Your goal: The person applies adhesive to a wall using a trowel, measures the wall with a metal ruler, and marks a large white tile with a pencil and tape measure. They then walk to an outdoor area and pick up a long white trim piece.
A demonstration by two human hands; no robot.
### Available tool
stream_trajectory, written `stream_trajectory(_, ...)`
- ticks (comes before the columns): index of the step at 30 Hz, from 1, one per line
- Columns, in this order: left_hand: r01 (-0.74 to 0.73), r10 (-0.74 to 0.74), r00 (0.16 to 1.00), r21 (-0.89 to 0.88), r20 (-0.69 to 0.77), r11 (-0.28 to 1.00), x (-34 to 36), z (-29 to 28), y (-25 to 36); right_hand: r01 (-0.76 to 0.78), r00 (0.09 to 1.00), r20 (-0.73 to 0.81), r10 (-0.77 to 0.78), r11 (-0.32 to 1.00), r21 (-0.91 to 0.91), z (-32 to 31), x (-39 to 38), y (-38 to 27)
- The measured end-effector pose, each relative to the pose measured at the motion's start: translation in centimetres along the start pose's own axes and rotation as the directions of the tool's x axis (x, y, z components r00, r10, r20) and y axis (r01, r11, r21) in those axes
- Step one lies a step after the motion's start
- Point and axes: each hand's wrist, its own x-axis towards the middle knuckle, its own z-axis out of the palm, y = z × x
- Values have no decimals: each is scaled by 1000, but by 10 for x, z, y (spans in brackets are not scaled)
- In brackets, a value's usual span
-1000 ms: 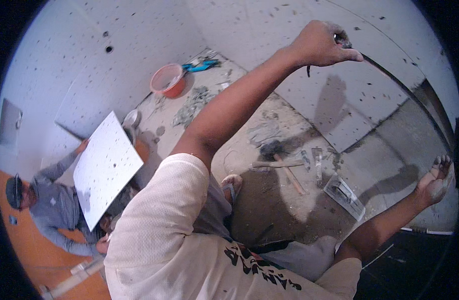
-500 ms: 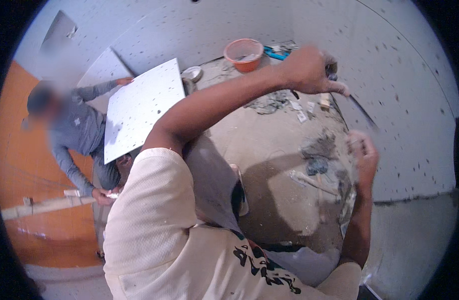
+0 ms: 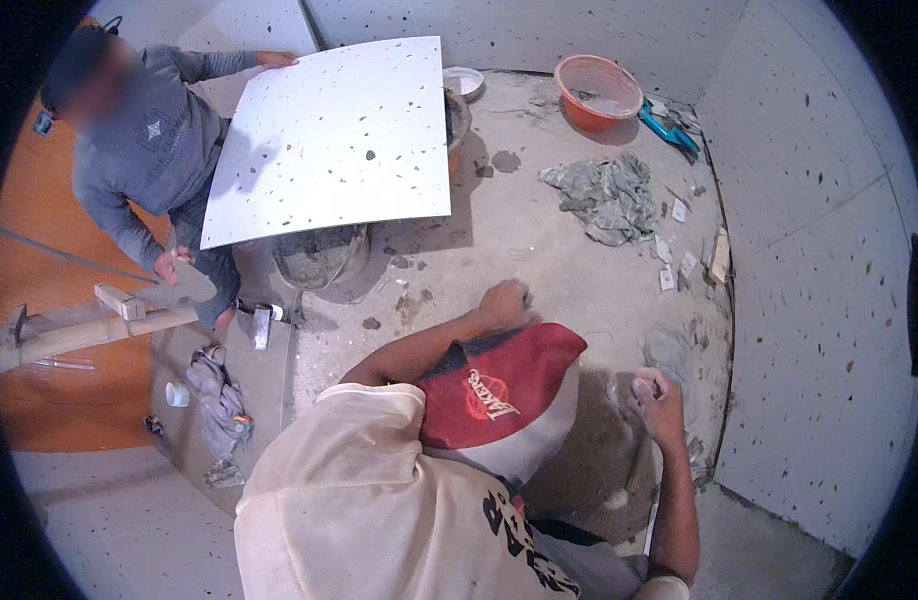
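Note:
My left hand [image 3: 506,305] is low over the dusty floor [image 3: 519,230], its fingers curled and mostly turned away. Anything in its grip is hidden. Farther right, my right hand [image 3: 661,405] is closed with bent fingers, near the speckled wall panel [image 3: 814,300]; I cannot make out whether it holds something. A red and white cap [image 3: 494,395] shows between my arms. To the far left a co-worker [image 3: 149,130] has one hand on the edge of a large white speckled tile [image 3: 339,140]. Their other hand holds a flat, pale, rounded piece [image 3: 194,281].
A tub of grey mortar [image 3: 324,258] stands partly under the tile. Farther back are an orange basin [image 3: 597,95], a teal tool [image 3: 669,130] and a crumpled grey sheet [image 3: 607,198]. Wooden bars [image 3: 99,335] jut in at left, above a grey cloth [image 3: 219,400].
The view has shifted. My left hand has come down from beside the right wall, where a thin blade showed near it. The cap has come into view. The co-worker's lower hand has risen.

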Motion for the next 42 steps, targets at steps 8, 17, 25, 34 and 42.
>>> stream_trajectory(8,-242,243,970,282,29,928,-23,14,-69,-39,999,-28,37,996,-82,11,51,-35)
stream_trajectory(17,-243,222,695,67,-684,968,-2,-141,-63,84,996,34,-86,995,49,75,161,-76)
stream_trajectory(25,296,118,227,184,-967,937,-46,-365,-209,159,973,149,-174,982,106,172,240,-160)
stream_trajectory(34,899,-451,-25,-217,-892,380,-130,-468,-350,106,963,211,-165,958,266,244,299,-233)
stream_trajectory(42,887,-728,41,-310,-684,342,-160,-489,-387,162,973,82,-214,894,418,287,324,-262)
